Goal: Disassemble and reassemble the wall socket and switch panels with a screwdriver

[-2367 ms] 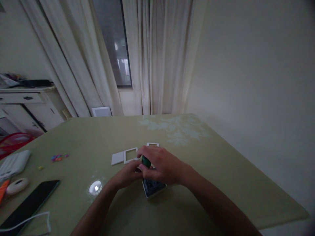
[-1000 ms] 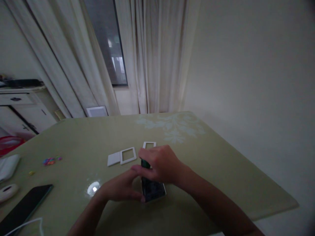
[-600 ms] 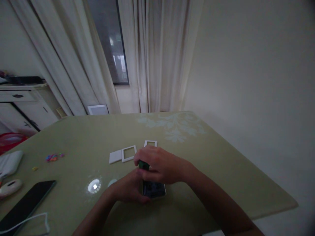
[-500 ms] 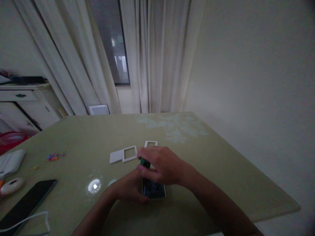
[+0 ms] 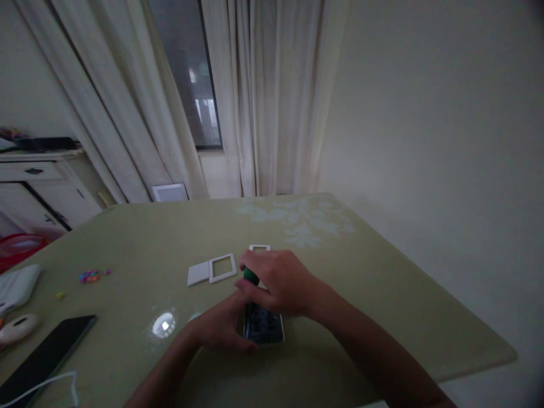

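Observation:
A small square white-rimmed part with dark insides (image 5: 264, 330) lies on the green table (image 5: 361, 283). My left hand (image 5: 221, 328) grips its left side, fingers curled round the edge. Above it my right hand (image 5: 278, 281) is closed round a green-handled tool (image 5: 250, 276), probably a screwdriver, which stands upright with its tip down in the part. Its shaft is hidden by my fingers. A white square frame (image 5: 222, 267) and a flat white plate (image 5: 198, 274) lie just behind my hands. Another small white frame (image 5: 259, 248) peeks out beyond my right hand.
At the left lie a black phone (image 5: 46, 354) with a white cable (image 5: 40, 388), a white oval thing (image 5: 17, 328), a white pouch (image 5: 17, 285) and small coloured bits (image 5: 90, 276). A cabinet (image 5: 42, 187), curtains and a window stand behind. The table edge runs along the right.
The dark part has been turned a little and now lies squarer to me. My left hand slid from its back to its left side. My right hand stays on the green tool.

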The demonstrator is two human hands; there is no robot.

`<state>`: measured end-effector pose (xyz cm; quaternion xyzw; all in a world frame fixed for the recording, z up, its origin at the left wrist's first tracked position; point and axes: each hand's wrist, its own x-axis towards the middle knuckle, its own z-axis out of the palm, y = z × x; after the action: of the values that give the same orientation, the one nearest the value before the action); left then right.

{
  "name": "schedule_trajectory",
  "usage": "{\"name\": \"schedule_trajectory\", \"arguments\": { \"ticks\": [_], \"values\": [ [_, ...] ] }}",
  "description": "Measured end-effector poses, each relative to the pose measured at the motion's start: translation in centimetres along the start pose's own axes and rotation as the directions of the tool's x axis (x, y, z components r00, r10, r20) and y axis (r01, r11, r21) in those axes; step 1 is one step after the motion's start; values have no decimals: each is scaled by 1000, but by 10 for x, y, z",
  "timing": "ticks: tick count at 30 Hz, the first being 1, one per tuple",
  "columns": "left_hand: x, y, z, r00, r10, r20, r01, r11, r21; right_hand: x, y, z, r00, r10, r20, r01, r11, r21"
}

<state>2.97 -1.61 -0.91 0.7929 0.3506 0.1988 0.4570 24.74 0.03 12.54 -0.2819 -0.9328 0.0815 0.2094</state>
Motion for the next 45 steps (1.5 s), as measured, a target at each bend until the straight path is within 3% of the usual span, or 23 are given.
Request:
{"name": "schedule_trajectory", "arguments": {
  "ticks": [3,6,8,13,18,24,29,33,38,43,45],
  "values": [
    [1,2,0,999,-46,22,47,999,-12,3,-3,6,999,51,-5,-51,997,-55],
    [2,5,-1,999,-34,40,36,999,-39,4,-4,4,989,-145,20,143,986,85],
    [3,6,-1,998,-25,52,28,997,-65,4,-2,2,978,-209,10,205,968,141],
    [3,2,0,996,-79,43,81,996,-40,4,1,6,1000,15,-3,-15,1000,-12],
    [3,0,1,1000,5,16,-4,995,-97,2,0,0,983,-181,27,177,976,126],
    [1,-8,2,1000,-27,7,27,997,-70,2,2,4,998,26,-58,-28,999,-44],
    [2,-10,1,998,57,-23,-58,998,-39,3,4,4,976,-212,-48,215,975,62],
    [1,-9,-1,1000,-7,-27,7,1000,-17,4,4,5,996,-66,-54,63,997,-48],
    [4,-5,-4,990,71,-119,-78,995,-59,7,4,6,983,-181,-37,182,983,28],
    [5,-21,-3,992,54,-111,-66,992,-108,13,5,8,997,40,-62,-46,995,-91],
    [4,-29,-2,989,68,-134,-81,992,-92,16,5,8,999,-4,-46,1,998,-60]
  ]
}}
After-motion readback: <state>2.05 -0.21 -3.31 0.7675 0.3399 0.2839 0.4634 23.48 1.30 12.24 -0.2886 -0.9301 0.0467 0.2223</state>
